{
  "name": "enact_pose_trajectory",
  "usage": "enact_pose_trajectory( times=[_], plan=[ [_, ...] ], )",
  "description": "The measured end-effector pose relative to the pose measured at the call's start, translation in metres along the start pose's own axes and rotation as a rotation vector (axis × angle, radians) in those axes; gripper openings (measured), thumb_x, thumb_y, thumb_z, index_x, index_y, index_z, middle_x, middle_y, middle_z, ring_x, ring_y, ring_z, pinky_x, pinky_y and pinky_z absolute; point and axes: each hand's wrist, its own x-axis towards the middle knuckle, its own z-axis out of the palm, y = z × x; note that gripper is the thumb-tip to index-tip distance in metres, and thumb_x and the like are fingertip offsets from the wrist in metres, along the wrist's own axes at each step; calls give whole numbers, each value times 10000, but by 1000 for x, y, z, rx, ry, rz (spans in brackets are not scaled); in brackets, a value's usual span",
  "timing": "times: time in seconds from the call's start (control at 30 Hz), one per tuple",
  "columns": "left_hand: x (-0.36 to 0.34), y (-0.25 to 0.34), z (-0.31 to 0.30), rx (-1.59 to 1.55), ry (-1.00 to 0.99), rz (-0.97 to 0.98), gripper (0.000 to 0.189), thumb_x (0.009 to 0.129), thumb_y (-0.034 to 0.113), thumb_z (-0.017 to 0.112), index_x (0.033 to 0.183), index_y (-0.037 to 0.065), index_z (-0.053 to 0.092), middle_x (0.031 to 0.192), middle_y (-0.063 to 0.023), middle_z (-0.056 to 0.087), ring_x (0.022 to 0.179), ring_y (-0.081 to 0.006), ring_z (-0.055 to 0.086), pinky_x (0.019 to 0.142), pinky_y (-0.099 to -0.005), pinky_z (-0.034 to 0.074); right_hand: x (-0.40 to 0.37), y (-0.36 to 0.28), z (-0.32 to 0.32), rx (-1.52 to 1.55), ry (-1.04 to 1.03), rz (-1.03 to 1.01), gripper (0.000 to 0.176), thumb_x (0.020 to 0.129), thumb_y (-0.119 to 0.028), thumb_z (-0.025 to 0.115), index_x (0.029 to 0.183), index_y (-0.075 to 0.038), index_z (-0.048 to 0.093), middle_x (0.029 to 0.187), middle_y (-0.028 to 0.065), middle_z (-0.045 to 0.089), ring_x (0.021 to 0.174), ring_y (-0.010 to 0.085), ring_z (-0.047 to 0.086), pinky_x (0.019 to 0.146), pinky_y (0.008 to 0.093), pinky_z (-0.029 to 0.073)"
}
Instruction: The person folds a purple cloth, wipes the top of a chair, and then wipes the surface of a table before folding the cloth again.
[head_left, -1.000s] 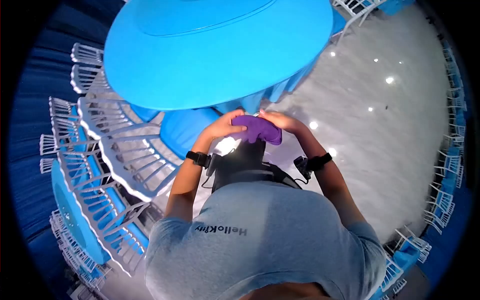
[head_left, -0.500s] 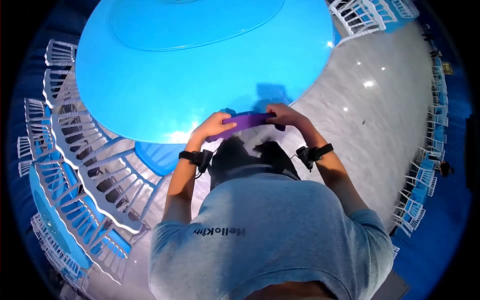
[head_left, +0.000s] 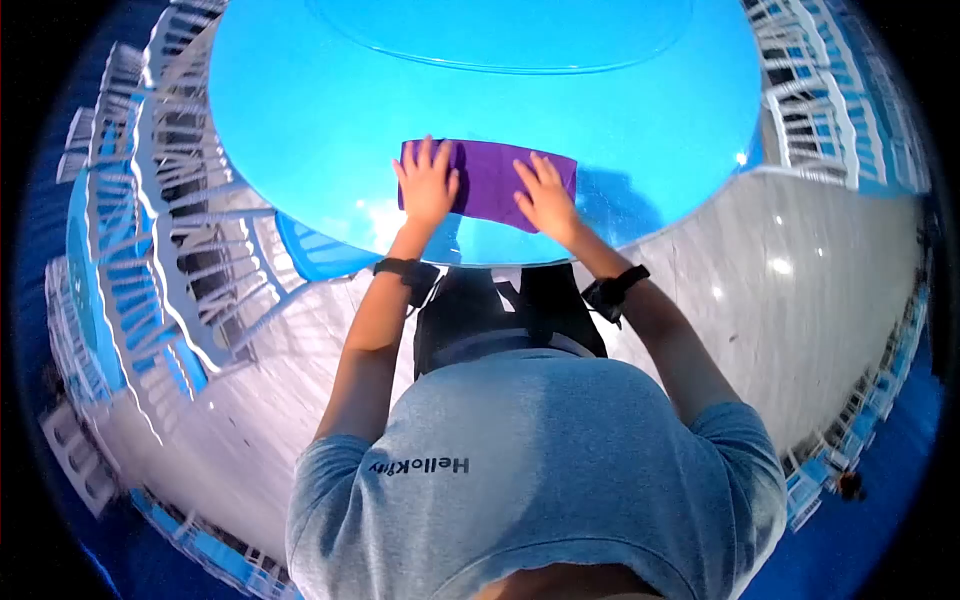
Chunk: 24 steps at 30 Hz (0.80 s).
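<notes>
A purple cloth (head_left: 487, 182) lies spread out as a rough rectangle on the glossy blue round table (head_left: 310, 130), close to its near edge. My left hand (head_left: 427, 185) rests flat on the cloth's left end, fingers spread. On the right end, my right hand (head_left: 548, 198) presses down with its fingers apart. Both palms cover parts of the cloth, and neither hand grips it. Dark bands with small devices are strapped round both wrists.
A raised round blue disc (head_left: 500, 30) sits in the middle of the table. White chairs (head_left: 190, 230) stand in rows at the left, with more white chairs (head_left: 815, 110) at the right. The pale shiny floor (head_left: 740, 290) stretches round the table's right side.
The purple cloth, earlier held up by both hands at the table's edge, now lies flat on the tabletop. My hands have moved forward and opened onto it. The view has turned.
</notes>
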Motion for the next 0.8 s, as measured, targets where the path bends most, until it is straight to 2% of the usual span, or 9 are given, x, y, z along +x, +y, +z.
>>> enact_pose_trajectory(
  times=[0.13,0.27,0.37,0.43,0.47,0.53,0.57,0.67,0.8],
  plan=[
    [-52,7,39,70,-163,-45,533,885,357,405,1386,226,283,1455,-130,167,1300,-471,115,1018,-605,133,-28,6,12,-153,-105,-98,559,868,-316,499,1377,-201,297,1451,166,147,1332,381,129,1064,471,195],
    [-78,43,35,61,-313,-62,581,871,357,446,1397,211,248,1449,-189,133,1298,-486,90,1042,-547,168,-48,28,-4,-127,-238,-256,559,855,-245,500,1376,-199,304,1453,150,158,1339,363,130,1072,463,171],
    [-80,95,-10,44,-613,-16,560,866,350,466,1378,202,295,1421,-212,192,1231,-493,245,1005,-517,256,-69,65,-29,-163,-370,-514,619,781,-102,498,1370,-154,315,1449,156,174,1337,356,155,1078,450,163],
    [-83,115,-15,-118,-718,-51,536,861,341,481,1362,230,325,1419,-203,209,1217,-466,292,984,-504,286,-79,83,-48,-211,-477,-542,591,808,-145,507,1368,-144,318,1450,156,164,1338,352,155,1082,437,157],
    [-91,116,-3,-159,-666,-14,508,866,333,471,1349,240,345,1429,-191,191,1258,-449,244,991,-547,259,-79,87,-50,-209,-493,-556,591,808,-145,507,1368,-144,318,1450,156,164,1338,352,155,1082,437,157],
    [-93,116,15,-53,-531,-2,507,860,324,482,1345,249,353,1435,-174,188,1273,-440,222,997,-556,244,-76,87,-55,239,-491,-306,576,831,-240,531,1366,-178,327,1451,155,156,1333,372,145,1076,475,144],
    [-94,117,24,63,-396,24,507,855,315,494,1340,258,361,1440,-157,184,1287,-431,201,1002,-565,228,-73,85,-53,238,-515,-320,576,831,-240,531,1366,-178,327,1451,155,156,1333,372,145,1076,475,144],
    [-90,123,34,-22,-350,-105,519,875,323,444,1372,256,308,1453,-166,144,1313,-435,123,1017,-603,151,-54,73,-29,-105,-299,-377,589,822,-398,546,1358,-266,340,1449,154,162,1319,415,135,1038,571,131],
    [-77,109,48,62,-231,-276,538,870,357,435,1379,257,291,1452,-139,170,1310,-430,144,997,-637,138,-1,65,-14,-164,-215,-549,572,819,-400,530,1348,-265,358,1421,109,263,1316,343,204,1035,546,151]
  ],
)
